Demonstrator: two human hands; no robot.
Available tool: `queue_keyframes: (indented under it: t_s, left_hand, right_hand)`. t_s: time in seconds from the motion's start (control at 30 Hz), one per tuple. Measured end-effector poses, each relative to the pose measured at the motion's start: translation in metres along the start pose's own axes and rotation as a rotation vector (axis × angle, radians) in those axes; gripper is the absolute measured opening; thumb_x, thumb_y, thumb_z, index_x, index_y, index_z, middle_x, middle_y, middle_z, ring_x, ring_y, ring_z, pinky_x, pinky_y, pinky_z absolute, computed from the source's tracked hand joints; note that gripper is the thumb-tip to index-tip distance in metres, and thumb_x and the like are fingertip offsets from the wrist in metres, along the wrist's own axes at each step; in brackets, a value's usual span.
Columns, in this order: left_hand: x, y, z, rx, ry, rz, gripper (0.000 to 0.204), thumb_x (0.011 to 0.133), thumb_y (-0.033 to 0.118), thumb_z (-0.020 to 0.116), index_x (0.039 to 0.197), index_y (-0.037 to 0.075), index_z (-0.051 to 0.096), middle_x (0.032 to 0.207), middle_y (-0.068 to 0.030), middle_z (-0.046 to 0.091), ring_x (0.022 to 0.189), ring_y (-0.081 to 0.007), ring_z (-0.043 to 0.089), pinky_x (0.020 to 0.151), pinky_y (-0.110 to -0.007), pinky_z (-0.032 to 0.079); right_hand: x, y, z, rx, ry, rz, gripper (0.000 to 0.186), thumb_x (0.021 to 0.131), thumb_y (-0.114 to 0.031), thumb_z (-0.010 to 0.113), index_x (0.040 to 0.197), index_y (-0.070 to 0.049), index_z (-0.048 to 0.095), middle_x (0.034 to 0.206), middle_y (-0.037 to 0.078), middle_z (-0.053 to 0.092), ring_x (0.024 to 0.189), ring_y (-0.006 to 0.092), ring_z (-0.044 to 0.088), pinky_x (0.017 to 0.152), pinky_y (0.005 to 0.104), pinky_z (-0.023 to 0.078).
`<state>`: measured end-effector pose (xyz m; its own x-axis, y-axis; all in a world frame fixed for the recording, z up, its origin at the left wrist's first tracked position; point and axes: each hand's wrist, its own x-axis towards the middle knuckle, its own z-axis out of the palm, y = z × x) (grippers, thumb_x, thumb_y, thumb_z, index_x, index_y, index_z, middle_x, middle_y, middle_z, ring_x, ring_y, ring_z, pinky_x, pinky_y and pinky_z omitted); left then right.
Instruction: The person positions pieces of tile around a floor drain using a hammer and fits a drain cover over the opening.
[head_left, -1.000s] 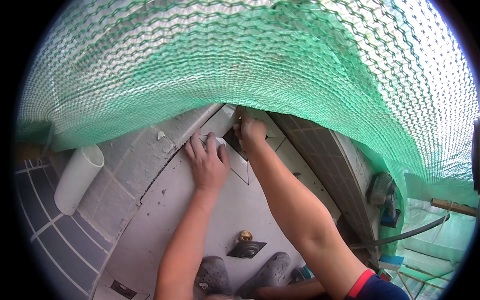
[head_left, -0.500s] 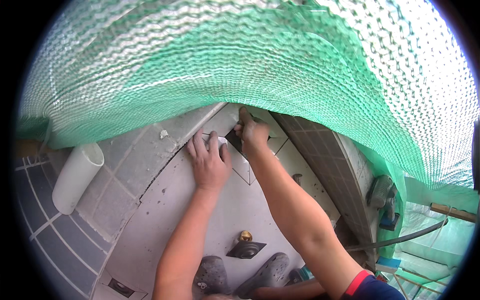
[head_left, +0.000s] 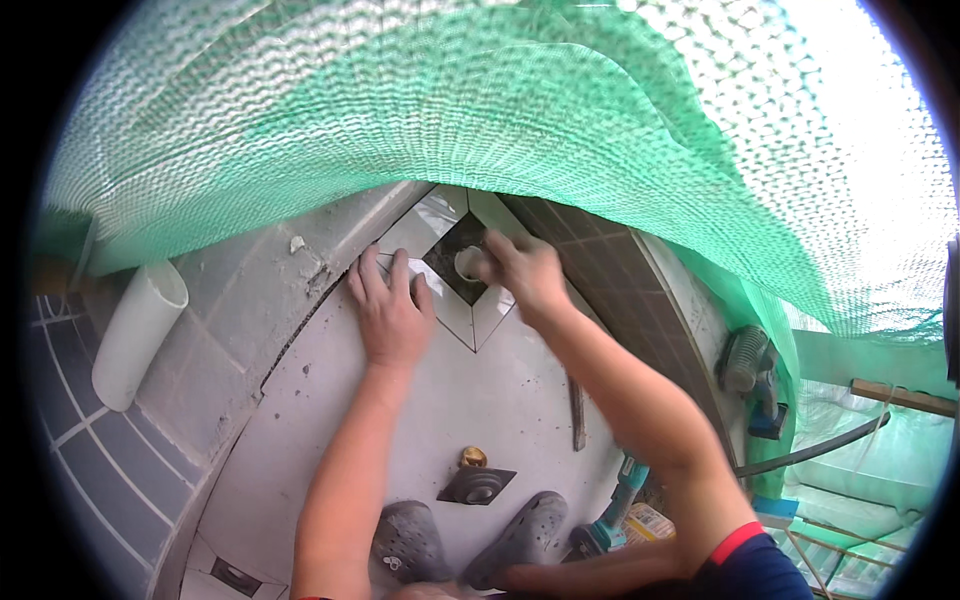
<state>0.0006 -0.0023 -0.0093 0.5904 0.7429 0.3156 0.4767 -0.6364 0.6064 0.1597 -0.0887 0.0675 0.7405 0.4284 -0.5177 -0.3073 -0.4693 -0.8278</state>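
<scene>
The right hand (head_left: 520,270) holds a small pale cup (head_left: 468,263) over the dark square hole (head_left: 462,262), far in the corner. The left hand (head_left: 392,312) lies flat and open on the floor tile (head_left: 445,300), just left of it

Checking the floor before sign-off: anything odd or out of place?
Yes. A square drain cover lies loose on the tiled floor near the shoes, not set in. Mortar crumbs dot the grey ledge. Left hand presses a tile.
</scene>
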Motion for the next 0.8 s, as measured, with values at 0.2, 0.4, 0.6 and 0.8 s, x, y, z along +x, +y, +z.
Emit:
queue_keyframes:
  t_s: [0.2, 0.4, 0.6, 0.8]
  left_hand:
    - [-0.003, -0.004, -0.01, 0.114, -0.103, 0.09, 0.044, 0.096, 0.02, 0.063, 0.136, 0.002, 0.061, 0.147, -0.0193, 0.051, 0.141, -0.038, 0.043, 0.121, -0.059, 0.028]
    - [-0.019, -0.006, -0.022, 0.142, -0.206, 0.174, 0.051, 0.097, 0.024, 0.062, 0.14, -0.003, 0.056, 0.155, -0.0192, 0.048, 0.148, -0.0381, 0.038, 0.124, -0.054, 0.028]
    - [-0.024, -0.012, -0.032, 0.167, -0.189, 0.242, 0.052, 0.098, 0.024, 0.062, 0.141, -0.002, 0.055, 0.154, -0.0205, 0.048, 0.146, -0.0392, 0.041, 0.122, -0.053, 0.031]
    - [0.004, -0.01, -0.023, 0.161, -0.105, 0.132, 0.043, 0.097, 0.016, 0.064, 0.136, 0.0, 0.057, 0.14, -0.0197, 0.056, 0.122, -0.039, 0.054, 0.104, -0.049, 0.046]
  right_hand:
    - [-0.103, 0.04, -0.166, -1.106, -0.264, 0.163, 0.045, 0.1, -0.041, 0.064, 0.09, 0.002, 0.066, 0.078, 0.019, 0.07, 0.073, 0.0347, 0.07, 0.07, 0.0441, 0.054]
    - [-0.164, 0.137, -0.194, -1.125, -0.158, 0.02, 0.044, 0.101, -0.039, 0.062, 0.113, 0.002, 0.057, 0.086, 0.026, 0.069, 0.088, 0.0493, 0.068, 0.08, 0.0543, 0.053]
    - [-0.17, 0.14, -0.176, -1.017, -0.048, 0.021, 0.036, 0.103, -0.033, 0.057, 0.115, 0.001, 0.052, 0.093, 0.03, 0.067, 0.091, 0.0522, 0.064, 0.082, 0.0588, 0.05]
    - [-0.156, 0.091, -0.137, -0.793, -0.069, -0.075, 0.036, 0.104, -0.033, 0.057, 0.117, 0.001, 0.053, 0.092, 0.03, 0.065, 0.087, 0.0512, 0.063, 0.08, 0.055, 0.049]
